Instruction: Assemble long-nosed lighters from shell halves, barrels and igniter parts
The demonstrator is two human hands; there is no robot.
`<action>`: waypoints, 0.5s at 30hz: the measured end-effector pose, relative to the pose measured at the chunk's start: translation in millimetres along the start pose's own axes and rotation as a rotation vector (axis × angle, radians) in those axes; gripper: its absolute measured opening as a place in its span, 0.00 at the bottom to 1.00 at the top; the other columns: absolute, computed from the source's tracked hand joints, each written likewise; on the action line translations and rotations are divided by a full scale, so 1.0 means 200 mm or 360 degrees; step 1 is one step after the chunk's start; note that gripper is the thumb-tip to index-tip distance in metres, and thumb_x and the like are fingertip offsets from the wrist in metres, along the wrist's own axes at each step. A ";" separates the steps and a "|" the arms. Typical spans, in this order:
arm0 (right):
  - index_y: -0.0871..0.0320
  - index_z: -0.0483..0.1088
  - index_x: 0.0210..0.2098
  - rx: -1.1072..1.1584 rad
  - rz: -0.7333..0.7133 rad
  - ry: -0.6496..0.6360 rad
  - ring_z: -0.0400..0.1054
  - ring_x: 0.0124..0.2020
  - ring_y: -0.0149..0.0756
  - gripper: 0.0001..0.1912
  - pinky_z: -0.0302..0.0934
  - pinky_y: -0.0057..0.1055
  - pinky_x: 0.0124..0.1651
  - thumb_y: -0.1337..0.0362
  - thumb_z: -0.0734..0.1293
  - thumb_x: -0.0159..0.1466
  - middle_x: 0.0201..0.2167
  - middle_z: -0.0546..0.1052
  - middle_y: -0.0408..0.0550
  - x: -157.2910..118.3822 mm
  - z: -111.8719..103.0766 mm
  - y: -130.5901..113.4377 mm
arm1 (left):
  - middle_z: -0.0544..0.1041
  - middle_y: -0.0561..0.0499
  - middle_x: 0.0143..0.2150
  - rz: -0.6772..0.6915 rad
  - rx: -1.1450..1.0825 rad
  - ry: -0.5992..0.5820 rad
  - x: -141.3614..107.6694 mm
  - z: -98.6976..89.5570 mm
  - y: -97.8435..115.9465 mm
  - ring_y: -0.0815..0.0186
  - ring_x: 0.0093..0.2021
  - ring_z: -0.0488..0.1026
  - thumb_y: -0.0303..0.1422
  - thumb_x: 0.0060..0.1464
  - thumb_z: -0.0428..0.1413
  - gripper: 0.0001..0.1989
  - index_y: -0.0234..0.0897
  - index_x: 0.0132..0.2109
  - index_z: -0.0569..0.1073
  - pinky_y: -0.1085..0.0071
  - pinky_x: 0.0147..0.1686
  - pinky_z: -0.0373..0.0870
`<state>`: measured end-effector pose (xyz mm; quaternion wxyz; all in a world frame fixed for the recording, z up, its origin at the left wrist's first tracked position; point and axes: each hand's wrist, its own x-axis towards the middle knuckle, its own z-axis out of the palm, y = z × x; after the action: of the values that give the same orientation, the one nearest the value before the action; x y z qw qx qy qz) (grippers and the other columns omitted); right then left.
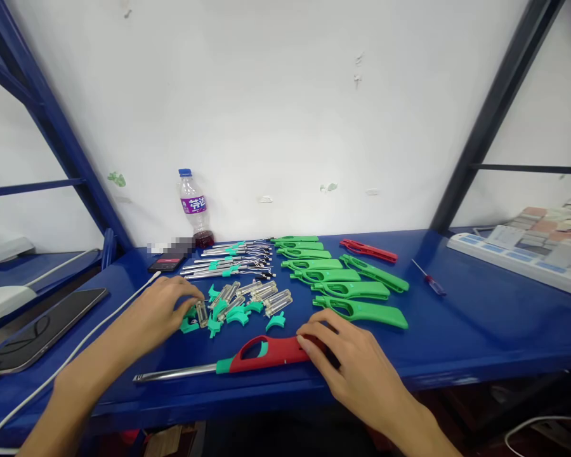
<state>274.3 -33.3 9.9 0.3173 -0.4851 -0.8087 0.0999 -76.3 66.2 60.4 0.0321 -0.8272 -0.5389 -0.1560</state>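
Note:
A red lighter (pixel 276 353) with a long metal barrel and a green collar lies along the table's front edge. My right hand (pixel 352 355) is closed on its handle end, thumb and fingertips on the red body. At the left, the fingertips of my left hand (pixel 164 311) pinch a small clear tube (pixel 202 314) beside green trigger pieces (pixel 238 315). More clear tubes (pixel 278 302) lie just right of it. Metal rods with wires (pixel 228 270) are lined up behind them. Green handle shells (pixel 361 311) lie in a column behind my right hand.
Behind stand a bottle (pixel 195 206) and a phone (pixel 167 261) with a white cable. A dark tablet-like device (pixel 42 327) lies at the left. A red shell (pixel 368 249) and a screwdriver (pixel 433 282) are on the right, near a white power strip (pixel 518 260).

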 end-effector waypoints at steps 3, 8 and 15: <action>0.48 0.74 0.49 -0.0009 -0.0010 0.0002 0.76 0.42 0.39 0.14 0.68 0.37 0.45 0.59 0.57 0.79 0.47 0.77 0.46 0.00 0.00 0.00 | 0.85 0.44 0.47 -0.0041 0.0007 -0.0035 0.02 -0.01 -0.04 0.47 0.50 0.79 0.46 0.62 0.48 0.22 0.44 0.42 0.85 0.56 0.54 0.71; 0.48 0.74 0.49 -0.0016 -0.0016 0.0015 0.76 0.43 0.40 0.14 0.68 0.38 0.45 0.59 0.57 0.79 0.47 0.77 0.46 0.00 0.01 0.00 | 0.86 0.43 0.45 -0.0099 0.0019 -0.0148 0.09 0.02 -0.04 0.48 0.49 0.79 0.47 0.59 0.51 0.20 0.43 0.40 0.85 0.59 0.51 0.72; 0.48 0.74 0.50 -0.0027 -0.0022 0.0020 0.76 0.42 0.39 0.13 0.67 0.37 0.44 0.60 0.58 0.79 0.47 0.77 0.45 0.00 0.01 0.01 | 0.87 0.49 0.41 -0.0100 -0.0020 -0.0428 0.21 -0.03 0.00 0.55 0.44 0.82 0.40 0.55 0.54 0.13 0.44 0.35 0.83 0.68 0.43 0.73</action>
<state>274.5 -32.3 8.3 0.3188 -0.4827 -0.8109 0.0879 -62.3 101.7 77.2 -0.0506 -0.8234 -0.5631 -0.0481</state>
